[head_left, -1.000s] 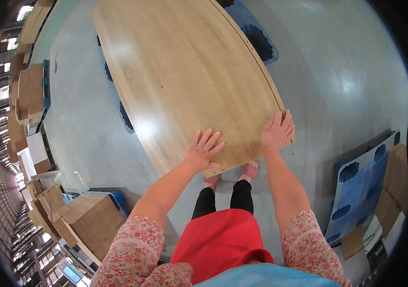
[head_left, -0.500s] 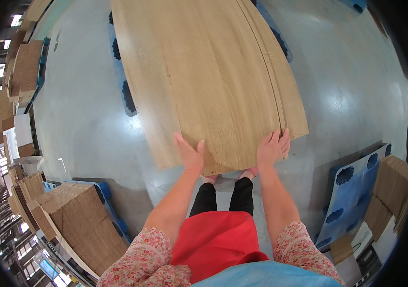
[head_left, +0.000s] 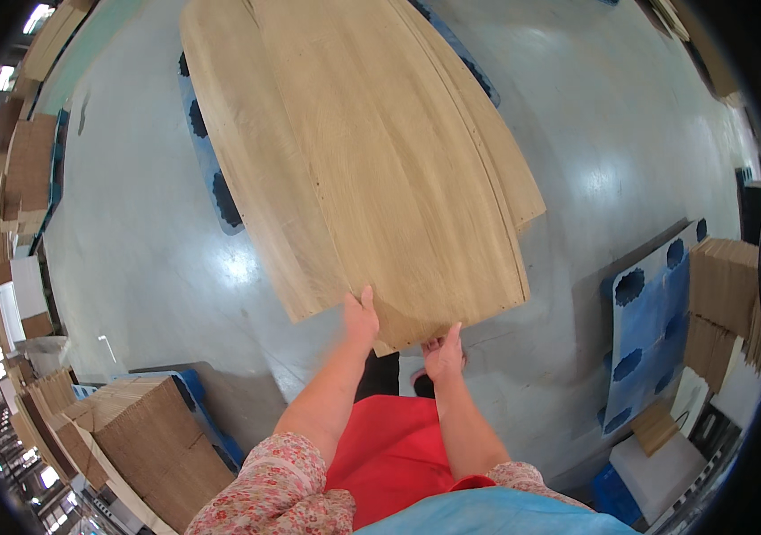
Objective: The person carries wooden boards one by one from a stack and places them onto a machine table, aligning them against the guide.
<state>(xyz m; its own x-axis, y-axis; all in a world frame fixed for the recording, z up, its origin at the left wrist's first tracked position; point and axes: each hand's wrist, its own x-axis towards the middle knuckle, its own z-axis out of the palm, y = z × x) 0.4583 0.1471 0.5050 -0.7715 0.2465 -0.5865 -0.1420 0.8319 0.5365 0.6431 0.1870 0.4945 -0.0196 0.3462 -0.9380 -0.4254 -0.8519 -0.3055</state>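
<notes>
1 wood-grain board (head_left: 403, 196) was shown in the head view, laid over other boards (head_left: 275, 232) — a blue pallet (head_left: 207, 155) was partly seen below — with its near end projected past them. Its near edge was held by the right hand (head_left: 442, 353), fingers curled against it. Its left edge was touched by the left hand (head_left: 360, 318); whether those fingers were clasped could not be told.
</notes>
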